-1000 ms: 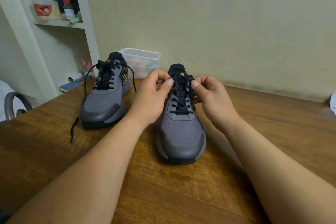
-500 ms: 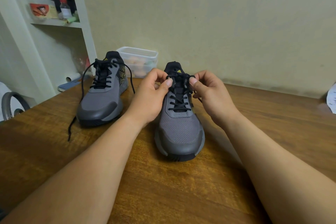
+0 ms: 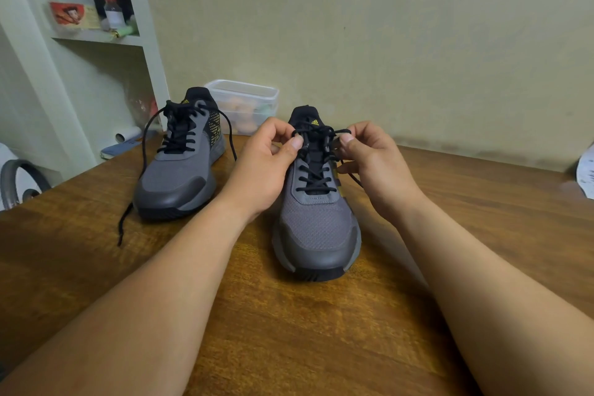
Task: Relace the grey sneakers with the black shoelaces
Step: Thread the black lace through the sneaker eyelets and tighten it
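Observation:
Two grey sneakers stand on the wooden table. The near sneaker (image 3: 318, 228) points its toe at me, laced with a black shoelace (image 3: 316, 167). My left hand (image 3: 266, 167) pinches the lace at the top left eyelets between thumb and finger. My right hand (image 3: 373, 164) pinches the lace at the top right, and a loose end trails down past its fingers. The far sneaker (image 3: 180, 170) sits to the left, laced, with its black lace ends (image 3: 128, 219) hanging loose onto the table.
A clear plastic tub (image 3: 244, 106) stands behind the sneakers against the wall. A white shelf unit (image 3: 106, 35) with bottles rises at the left. White paper (image 3: 586, 173) lies at the table's right edge. The wooden table (image 3: 305, 331) stretches toward me.
Both hands have spread slightly apart at the top of the near sneaker, drawing the lace outward. The view has shifted a little.

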Available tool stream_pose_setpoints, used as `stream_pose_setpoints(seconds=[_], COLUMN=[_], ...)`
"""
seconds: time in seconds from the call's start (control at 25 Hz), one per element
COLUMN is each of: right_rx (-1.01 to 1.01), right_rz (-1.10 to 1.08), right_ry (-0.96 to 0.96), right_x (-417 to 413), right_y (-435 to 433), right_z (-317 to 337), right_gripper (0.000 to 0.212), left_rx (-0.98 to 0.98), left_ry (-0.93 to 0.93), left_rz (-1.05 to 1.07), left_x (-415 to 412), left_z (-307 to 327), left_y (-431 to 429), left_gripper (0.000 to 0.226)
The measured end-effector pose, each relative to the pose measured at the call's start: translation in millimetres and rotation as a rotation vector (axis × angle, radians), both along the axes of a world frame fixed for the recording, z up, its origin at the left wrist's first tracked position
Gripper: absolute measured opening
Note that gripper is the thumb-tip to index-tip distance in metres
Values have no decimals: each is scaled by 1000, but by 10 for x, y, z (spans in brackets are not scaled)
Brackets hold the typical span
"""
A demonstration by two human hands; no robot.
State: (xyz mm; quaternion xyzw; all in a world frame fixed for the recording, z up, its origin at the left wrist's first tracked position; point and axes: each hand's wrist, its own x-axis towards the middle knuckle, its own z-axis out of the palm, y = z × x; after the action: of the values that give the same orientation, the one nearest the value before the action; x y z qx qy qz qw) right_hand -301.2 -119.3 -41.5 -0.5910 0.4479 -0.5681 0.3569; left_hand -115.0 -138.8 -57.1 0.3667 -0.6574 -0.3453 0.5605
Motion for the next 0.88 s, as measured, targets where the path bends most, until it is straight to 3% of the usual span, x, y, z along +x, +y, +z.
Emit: stream_pose_setpoints(seconds=[0.28, 0.64, 0.88], right_rx=[-22, -19, -19], right_rz=[52, -31, 52], right_ry=[42, -142, -73], right_x=[-1, 9, 25], right_y=[-4, -22, 5], right_z=[-28, -79, -73], right_gripper=[7, 5, 16], left_rx=[-6, -7, 1], left_ry=[5, -18, 9], left_rz=[-19, 14, -13], left_x=[0, 7, 1], left_z=[1, -5, 8], left_y=[17, 9, 29], left_gripper=[3, 8, 6])
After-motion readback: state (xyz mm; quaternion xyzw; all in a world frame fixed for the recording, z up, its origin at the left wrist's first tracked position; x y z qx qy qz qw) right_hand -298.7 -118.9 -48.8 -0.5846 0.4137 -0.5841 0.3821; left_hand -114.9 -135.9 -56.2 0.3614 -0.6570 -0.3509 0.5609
